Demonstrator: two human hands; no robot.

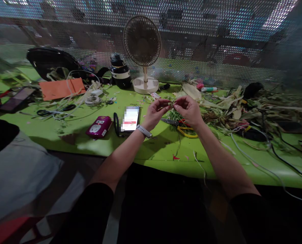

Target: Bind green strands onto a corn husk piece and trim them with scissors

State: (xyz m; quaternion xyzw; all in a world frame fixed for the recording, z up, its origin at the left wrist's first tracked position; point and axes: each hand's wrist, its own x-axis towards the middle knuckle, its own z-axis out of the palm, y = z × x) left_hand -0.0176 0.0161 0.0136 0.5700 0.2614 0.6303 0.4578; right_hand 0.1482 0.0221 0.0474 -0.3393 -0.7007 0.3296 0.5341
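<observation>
My left hand [156,111], with a pale band at the wrist, pinches a small green plant piece [172,104] from one side. From the other side my right hand [188,109] holds the same piece between thumb and fingers, so the two sets of fingertips nearly meet. The piece is too small to make out further. Below it, a heap of thin green strips [174,116] lies on the green table [151,149]. Yellow-handled scissors [187,132] rest just under my right hand, their dark blades pointing left.
A lit phone [131,119] stands left of my hands, beside a magenta power socket [99,127]. Behind are a fan [142,47] and a black bottle [120,73]. Dry leaves [224,108] and cables [257,166] cover the right side. Another person's clothing [21,169] shows at left.
</observation>
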